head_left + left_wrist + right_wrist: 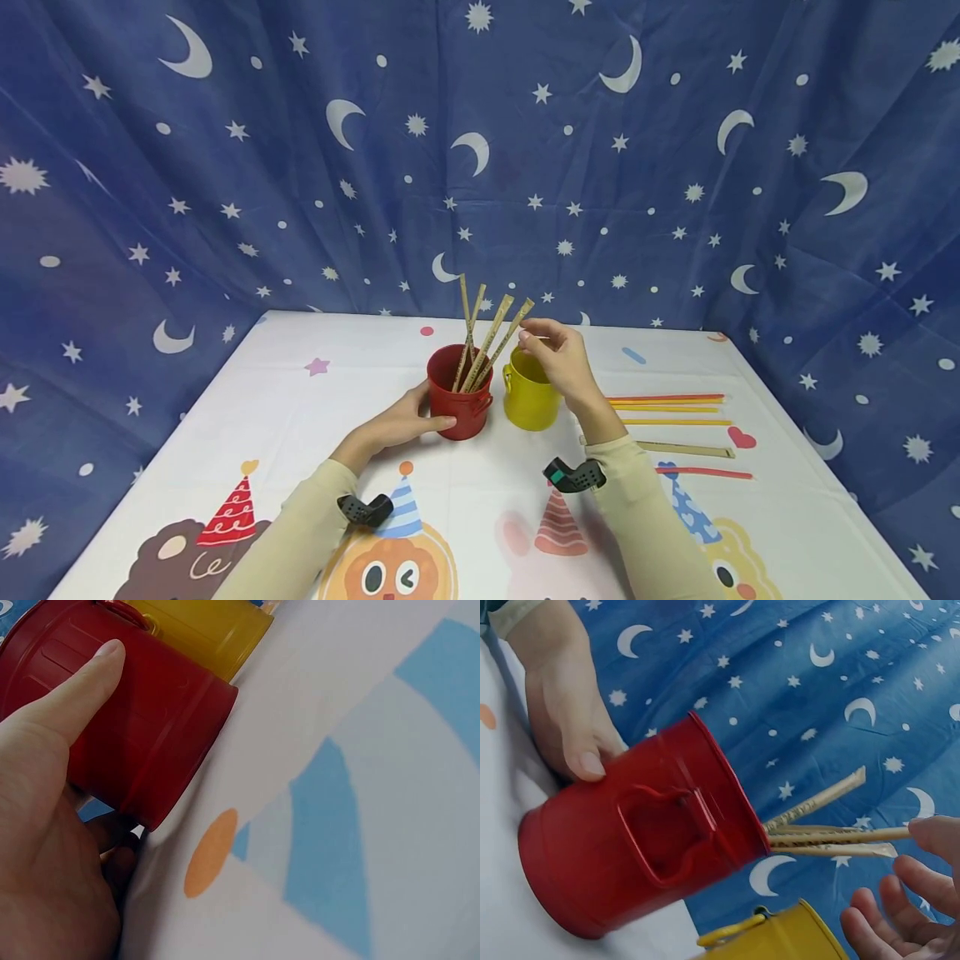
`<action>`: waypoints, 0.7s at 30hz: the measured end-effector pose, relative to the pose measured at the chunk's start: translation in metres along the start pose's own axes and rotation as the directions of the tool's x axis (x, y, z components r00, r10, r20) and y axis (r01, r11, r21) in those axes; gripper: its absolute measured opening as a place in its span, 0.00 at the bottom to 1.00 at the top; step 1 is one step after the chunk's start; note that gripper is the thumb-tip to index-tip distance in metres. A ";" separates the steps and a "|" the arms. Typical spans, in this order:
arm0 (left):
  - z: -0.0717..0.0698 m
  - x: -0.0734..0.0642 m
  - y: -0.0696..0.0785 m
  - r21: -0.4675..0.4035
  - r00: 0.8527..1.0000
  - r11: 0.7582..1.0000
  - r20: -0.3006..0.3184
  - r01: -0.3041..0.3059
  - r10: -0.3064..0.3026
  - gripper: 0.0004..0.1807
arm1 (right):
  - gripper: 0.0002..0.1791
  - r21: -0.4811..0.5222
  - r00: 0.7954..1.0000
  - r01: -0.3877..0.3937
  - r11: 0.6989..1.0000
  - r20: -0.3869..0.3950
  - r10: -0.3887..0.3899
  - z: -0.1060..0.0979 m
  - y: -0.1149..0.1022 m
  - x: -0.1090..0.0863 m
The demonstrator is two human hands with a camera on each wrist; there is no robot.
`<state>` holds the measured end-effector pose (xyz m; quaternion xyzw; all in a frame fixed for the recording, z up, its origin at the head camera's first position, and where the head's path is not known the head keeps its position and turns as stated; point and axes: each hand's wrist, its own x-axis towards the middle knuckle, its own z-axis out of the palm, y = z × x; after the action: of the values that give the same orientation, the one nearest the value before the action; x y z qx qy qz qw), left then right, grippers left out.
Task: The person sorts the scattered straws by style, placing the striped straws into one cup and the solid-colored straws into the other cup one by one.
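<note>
A red metal bucket (460,417) stands upright on the table. My left hand (397,421) grips its left side, with the thumb (90,686) laid along the wall and the other fingers partly hidden behind. Several tan sticks in printed paper sleeves (491,342) lean inside the red bucket, tops fanned out above the rim. Over a yellow bucket (532,404), just to the right, is my right hand (566,358). Its fingertips are right at the upper part of the rightmost stick; in the right wrist view one fingertip overlaps a stick's end (889,833) while the fingers stand apart.
Right of the yellow bucket, thin red, orange and yellow sticks (678,422) lie roughly parallel on the table, along with another tan sleeved stick (690,450). Behind the white cartoon-print tablecloth (315,417) hangs a blue moon-and-star curtain (450,208).
</note>
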<state>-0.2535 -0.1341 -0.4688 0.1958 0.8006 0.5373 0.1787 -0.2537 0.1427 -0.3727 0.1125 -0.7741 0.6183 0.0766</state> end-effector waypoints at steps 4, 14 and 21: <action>0.000 0.001 -0.001 0.010 1.000 1.000 0.000 -0.007 0.007 0.53 | 0.19 -0.015 1.000 -0.004 1.000 0.005 0.004 -0.006 -0.001 0.001; 0.000 0.001 0.001 0.020 1.000 1.000 0.008 -0.019 0.019 0.52 | 0.21 -0.042 1.000 -0.012 0.999 -0.002 0.012 -0.018 -0.003 -0.001; -0.001 0.001 -0.001 0.037 0.999 0.999 0.006 -0.038 0.037 0.51 | 0.21 -0.055 0.999 0.007 0.998 0.051 -0.004 -0.030 -0.011 -0.007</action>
<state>-0.2547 -0.1348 -0.4699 0.2155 0.8061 0.5252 0.1671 -0.2449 0.1704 -0.3573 0.1284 -0.7923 0.5932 0.0616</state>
